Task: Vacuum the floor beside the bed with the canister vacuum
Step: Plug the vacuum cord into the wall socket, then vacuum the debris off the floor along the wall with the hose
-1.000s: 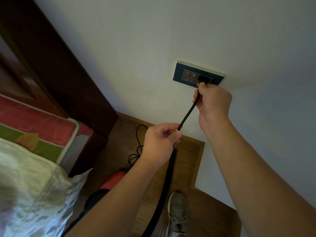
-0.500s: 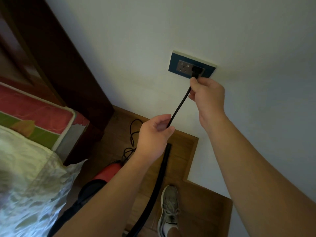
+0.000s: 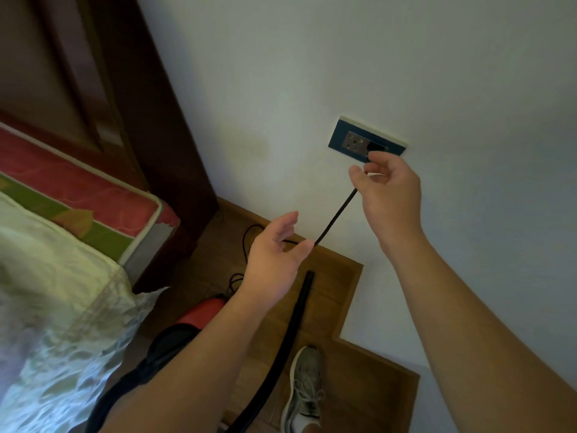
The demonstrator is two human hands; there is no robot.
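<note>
Canister vacuum [image 3: 199, 314] sits on the floor beside the bed, its hose [image 3: 293, 326] trailing toward the camera. Both hands have let go of the cord [image 3: 335, 217]. Left hand [image 3: 274, 254] has its fingers straight and spread, fingertips at the cord. Right hand [image 3: 390, 189] has its fingers loosely parted just under the plug [image 3: 376, 147], gripping nothing. Plug is seated in the socket plate [image 3: 337, 135]. Judged: power connected, vacuuming can begin. Room: plain white wall [image 3: 343, 57], bed [image 3: 78, 220] with patterned mattress at left, wood-plank floor [image 3: 337, 292]

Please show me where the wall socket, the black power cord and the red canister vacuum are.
wall socket [image 3: 356, 141]: head view, on its grey insert.
black power cord [image 3: 335, 217]: head view, on the straight stretch below the socket.
red canister vacuum [image 3: 203, 310]: head view, on its red shell.
</note>
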